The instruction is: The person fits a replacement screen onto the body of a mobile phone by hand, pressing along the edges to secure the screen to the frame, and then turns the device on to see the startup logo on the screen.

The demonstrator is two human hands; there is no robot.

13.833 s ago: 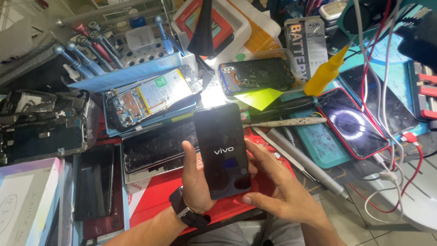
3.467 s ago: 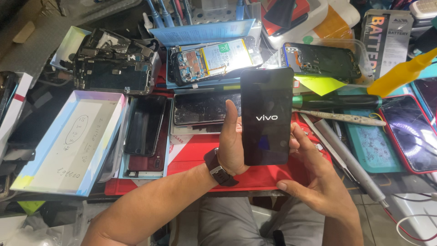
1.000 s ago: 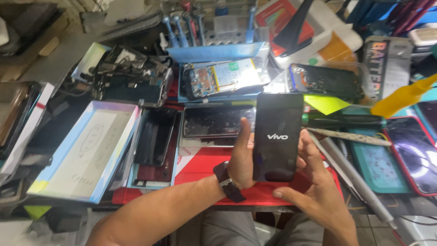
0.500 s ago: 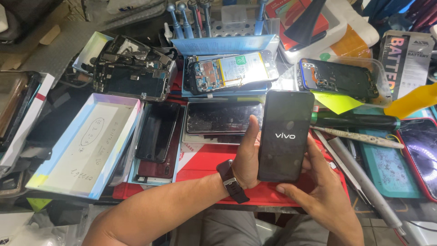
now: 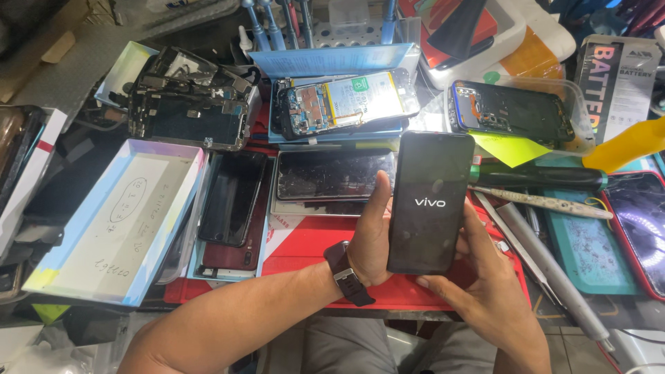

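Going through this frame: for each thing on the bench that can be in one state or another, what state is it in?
Black phone: held upright, screen lit with a white logo.
Left hand: gripping the phone's left edge.
Right hand: supporting the phone's lower right side.
Opened phone: back off, battery and board exposed.
Phone in clear tray: back off, insides showing.
Box lid: lying open side up.
Red-cased phone: screen lit.

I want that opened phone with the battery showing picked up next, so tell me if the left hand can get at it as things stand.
Probably not at once: the left hand is gripping the black phone. The opened phone lies uncovered just beyond.
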